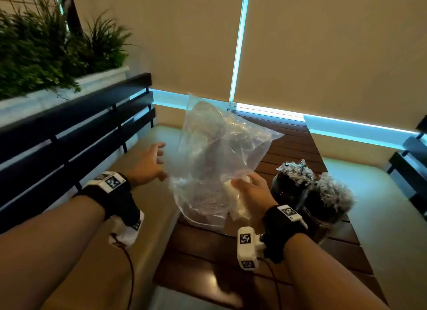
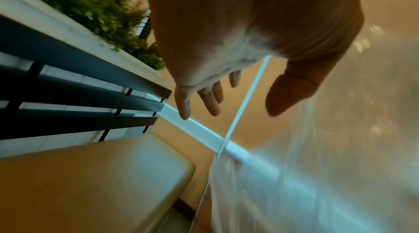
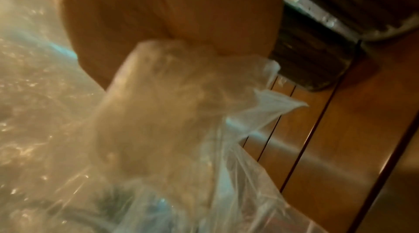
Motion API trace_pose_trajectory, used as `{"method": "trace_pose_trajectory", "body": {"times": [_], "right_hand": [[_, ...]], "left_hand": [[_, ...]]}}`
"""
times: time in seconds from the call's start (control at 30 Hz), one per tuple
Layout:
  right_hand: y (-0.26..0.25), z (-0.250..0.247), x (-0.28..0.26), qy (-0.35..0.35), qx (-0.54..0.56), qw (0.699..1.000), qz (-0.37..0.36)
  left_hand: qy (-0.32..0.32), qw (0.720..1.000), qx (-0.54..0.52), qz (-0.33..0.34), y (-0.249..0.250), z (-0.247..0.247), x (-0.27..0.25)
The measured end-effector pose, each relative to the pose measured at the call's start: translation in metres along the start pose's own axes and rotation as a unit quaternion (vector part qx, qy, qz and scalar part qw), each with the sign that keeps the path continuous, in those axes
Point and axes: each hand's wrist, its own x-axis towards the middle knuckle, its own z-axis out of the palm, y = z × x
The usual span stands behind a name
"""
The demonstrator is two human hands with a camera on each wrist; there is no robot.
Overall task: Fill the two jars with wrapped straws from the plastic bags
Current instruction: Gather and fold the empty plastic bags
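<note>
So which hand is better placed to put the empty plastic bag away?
Probably right: the right hand already pinches the plastic bag; the left hand is open beside it.

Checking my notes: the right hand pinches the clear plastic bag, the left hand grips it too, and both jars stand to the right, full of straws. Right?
Not quite. The left hand is open beside the plastic bag, gripping nothing, as the left wrist view shows. The right hand does pinch it, with both jars standing right, full.

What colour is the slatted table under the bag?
Reddish-brown wood, best seen in the right wrist view.
</note>
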Motion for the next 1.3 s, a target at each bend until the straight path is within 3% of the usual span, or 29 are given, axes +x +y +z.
{"method": "trace_pose_trajectory", "body": {"times": [0.07,0.13,0.17,0.23,0.3,0.33,0.43,0.5,0.57,0.63,0.7,0.77,0.8,0.93,1.0,1.07,1.1,1.13,1.2,1.3], "right_hand": [[-0.001,-0.010,-0.004,-0.003,-0.047,0.999,-0.019],[-0.004,-0.016,-0.010,-0.003,-0.095,0.995,-0.028],[-0.006,-0.018,-0.012,0.000,-0.108,0.994,-0.026],[-0.007,-0.017,-0.013,0.010,-0.124,0.992,-0.019],[-0.005,-0.014,-0.014,0.016,-0.146,0.989,-0.017],[-0.005,-0.013,-0.014,0.021,-0.176,0.984,-0.025],[-0.016,-0.007,-0.028,0.098,-0.305,0.944,-0.077],[-0.030,0.001,-0.044,0.157,-0.314,0.923,-0.157],[-0.043,0.011,-0.059,0.177,-0.353,0.884,-0.248],[-0.053,0.017,-0.066,0.154,-0.473,0.808,-0.315],[-0.054,0.017,-0.068,0.088,-0.600,0.735,-0.303],[-0.044,0.013,-0.069,0.039,-0.668,0.696,-0.260],[-0.035,0.009,-0.071,0.026,-0.684,0.687,-0.244],[0.023,-0.006,-0.084,-0.057,-0.720,0.668,-0.178],[0.058,-0.014,-0.095,-0.106,-0.712,0.687,-0.099],[0.087,-0.018,-0.105,-0.145,-0.698,0.701,-0.029],[0.096,-0.020,-0.106,-0.152,-0.691,0.706,-0.007],[0.102,-0.020,-0.105,-0.149,-0.683,0.715,0.013],[0.105,-0.020,-0.094,-0.139,-0.669,0.728,0.052],[0.105,-0.020,-0.073,-0.154,-0.662,0.724,0.120]], "left_hand": [[0.064,0.997,-0.016,0.043,0.018,-0.022,-0.002],[0.084,0.988,0.045,0.118,0.046,-0.038,-0.009],[0.066,0.980,0.099,0.158,0.061,-0.041,-0.011],[-0.037,0.950,0.225,0.213,0.093,-0.038,-0.018],[-0.144,0.907,0.338,0.206,0.118,-0.025,-0.023],[-0.156,0.883,0.396,0.198,0.125,-0.017,-0.025],[-0.019,0.825,0.505,0.253,0.133,0.000,-0.026],[0.059,0.802,0.529,0.272,0.128,0.008,-0.027],[0.078,0.800,0.524,0.281,0.118,0.021,-0.029],[0.088,0.807,0.514,0.277,0.104,0.038,-0.034],[0.100,0.821,0.484,0.285,0.090,0.057,-0.039],[0.099,0.827,0.466,0.297,0.076,0.077,-0.046],[0.108,0.816,0.468,0.323,0.066,0.088,-0.050],[0.013,0.781,0.489,0.387,0.004,0.143,-0.065],[-0.103,0.789,0.495,0.349,-0.023,0.161,-0.075],[-0.239,0.771,0.504,0.307,-0.040,0.176,-0.086],[-0.274,0.770,0.499,0.289,-0.041,0.180,-0.091],[-0.286,0.784,0.481,0.270,-0.039,0.183,-0.094],[-0.286,0.840,0.413,0.207,-0.039,0.187,-0.088],[-0.268,0.902,0.314,0.124,-0.046,0.191,-0.069]]}}
